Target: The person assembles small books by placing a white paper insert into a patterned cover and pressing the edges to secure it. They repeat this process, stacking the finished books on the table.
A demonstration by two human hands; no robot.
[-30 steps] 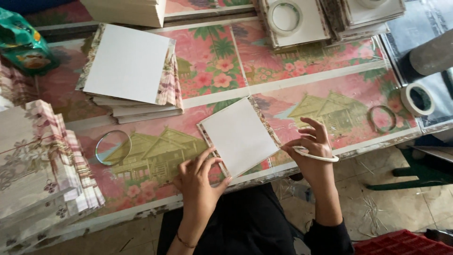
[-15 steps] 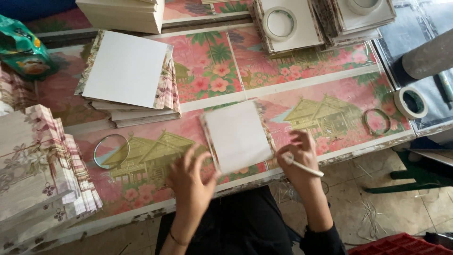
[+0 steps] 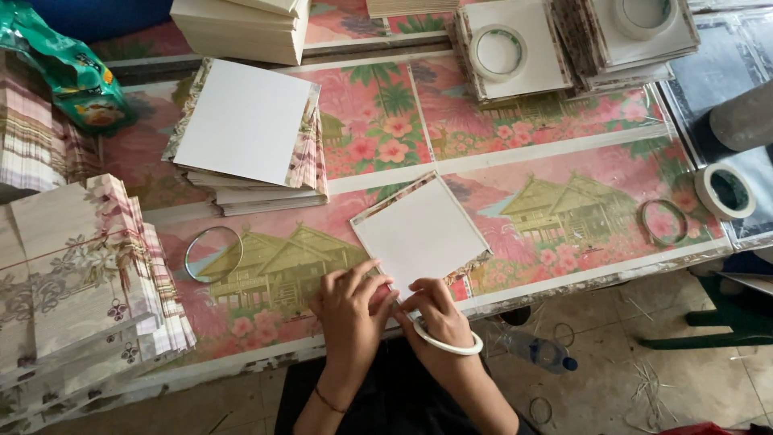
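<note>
**Both hands at the white square**

We see folded patterned sheets (image 3: 88, 274) stacked far left, then a clear ring (image 3: 213, 254). Our left hand (image 3: 348, 310) presses its fingers on the near corner of the square (image 3: 420, 234); our right hand (image 3: 435, 310) pinches that corner, a tape ring (image 3: 448, 345) hanging from it. The table (image 3: 564, 129) wears a floral cloth.

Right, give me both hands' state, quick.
Left hand: open, fingers pressing the white card corner.
Right hand: pinching the same corner, tape ring around it.
</note>
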